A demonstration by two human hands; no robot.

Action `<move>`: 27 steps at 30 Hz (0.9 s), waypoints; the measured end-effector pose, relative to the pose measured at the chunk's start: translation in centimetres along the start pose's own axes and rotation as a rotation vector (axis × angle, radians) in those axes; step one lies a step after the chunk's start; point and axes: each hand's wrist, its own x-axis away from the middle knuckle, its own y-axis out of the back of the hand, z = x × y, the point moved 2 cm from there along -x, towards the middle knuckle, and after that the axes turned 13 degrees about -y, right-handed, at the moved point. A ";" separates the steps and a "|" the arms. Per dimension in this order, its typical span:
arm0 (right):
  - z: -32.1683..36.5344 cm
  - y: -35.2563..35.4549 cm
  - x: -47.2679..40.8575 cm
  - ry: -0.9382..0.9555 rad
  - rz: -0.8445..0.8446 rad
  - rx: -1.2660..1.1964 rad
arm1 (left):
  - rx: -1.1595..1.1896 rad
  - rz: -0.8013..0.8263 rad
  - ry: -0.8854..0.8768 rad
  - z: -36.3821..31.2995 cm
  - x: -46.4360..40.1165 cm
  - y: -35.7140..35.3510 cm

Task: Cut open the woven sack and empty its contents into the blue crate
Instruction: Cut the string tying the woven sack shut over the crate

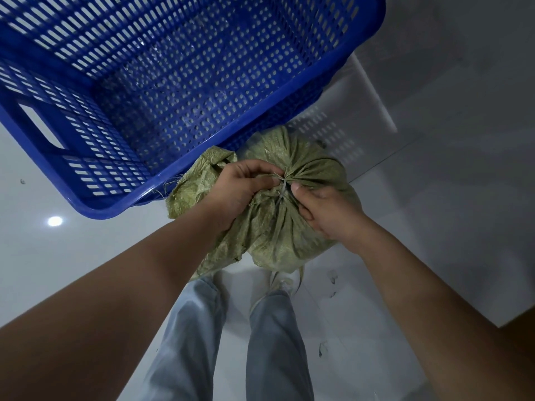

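Observation:
A green woven sack [275, 235] stands on the white floor just below the blue crate [121, 198]. Its mouth is bunched and bound with a thin tie [282, 188]. My left hand [240, 192] grips the gathered neck and the loose flap on the left of the tie. My right hand [327, 209] pinches the sack fabric right beside the tie, thumb pointing at the knot. The perforated crate has nothing visible inside. No cutting tool shows in either hand.
My legs in light grey trousers [231, 342] stand directly below the sack. Glossy white floor tiles [434, 198] spread to the right, with small dark scraps [333, 277] near my feet. A brown surface [518, 337] edges the lower right corner.

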 end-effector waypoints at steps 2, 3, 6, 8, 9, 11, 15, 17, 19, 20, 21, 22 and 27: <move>0.1 0.1 0.1 -0.010 0.000 0.006 | 0.000 -0.005 0.000 0.0 0.0 -0.1; 0.2 0.1 0.2 -0.012 0.000 0.008 | -0.001 -0.009 -0.004 0.0 0.0 -0.1; 0.3 0.1 0.6 -0.033 -0.008 -0.009 | -0.005 -0.028 -0.013 -0.1 0.0 -0.2; 0.3 0.0 0.8 -0.055 -0.015 -0.020 | 0.000 -0.037 -0.013 -0.1 0.0 -0.2; 0.3 -0.1 0.9 -0.064 -0.017 -0.020 | 0.005 -0.041 -0.011 -0.1 0.0 -0.2; 0.3 -0.1 1.2 -0.073 -0.021 -0.036 | 0.001 -0.048 -0.017 -0.1 0.0 -0.3; 0.2 -0.1 1.6 -0.086 -0.042 -0.046 | -0.024 -0.054 -0.046 -0.2 0.2 -0.6; 0.1 -0.2 1.8 -0.091 -0.076 -0.018 | -0.015 -0.062 -0.063 -0.1 0.3 -0.8; 0.0 -0.4 1.9 -0.088 -0.105 0.002 | 0.008 -0.082 -0.069 0.2 0.5 -1.0; 0.0 -0.6 1.9 -0.089 -0.116 0.000 | 0.020 -0.088 -0.070 0.3 0.5 -1.0; -0.1 -0.7 1.9 -0.094 -0.126 -0.009 | 0.030 -0.094 -0.074 0.4 0.6 -1.1; -0.2 -0.8 1.9 -0.101 -0.139 -0.025 | 0.038 -0.098 -0.080 0.5 0.7 -1.2; 0.6 -2.1 3.8 -0.063 -0.129 -0.077 | 0.067 -0.144 -0.071 1.3 0.9 -1.8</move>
